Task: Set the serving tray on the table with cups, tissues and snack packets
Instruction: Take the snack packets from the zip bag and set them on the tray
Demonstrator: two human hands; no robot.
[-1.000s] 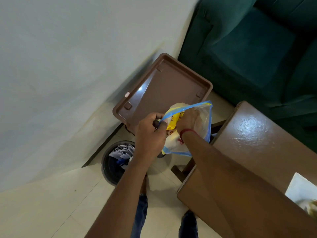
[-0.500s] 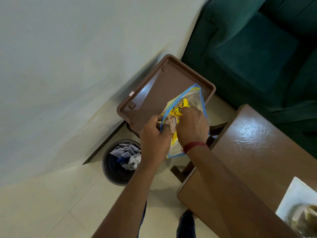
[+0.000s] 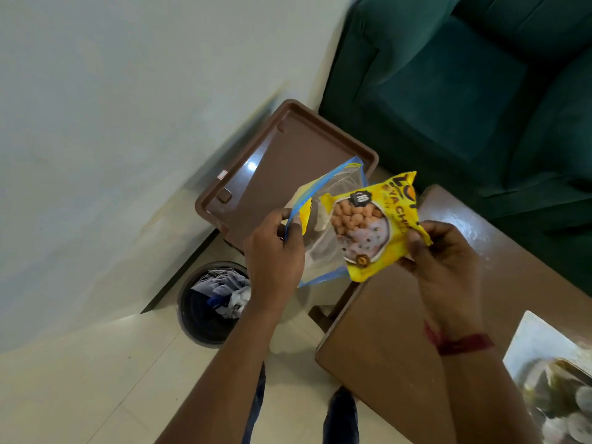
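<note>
In the upper right, past the table corner, stands a dark green sofa. The brown wooden table fills the lower right, glossy on top, with a white printed sheet lying near its right edge. Beyond the table's far corner, between the pale wall and the sofa, is the brown serving tray, bare inside. I cannot tell what it rests on. On the tiled floor below it, against the wall, stands a round dark bin holding crumpled paper and cloth.

Over the gap between tray and table I hold a clear plastic bag with blue edging. My left hand pinches its open rim between thumb and fingers. Just to the right of the bag is a yellow snack packet, printed with coated nuts, above the table's corner. My right hand grasps its right edge, thumb on the front. A red thread circles that wrist.
</note>
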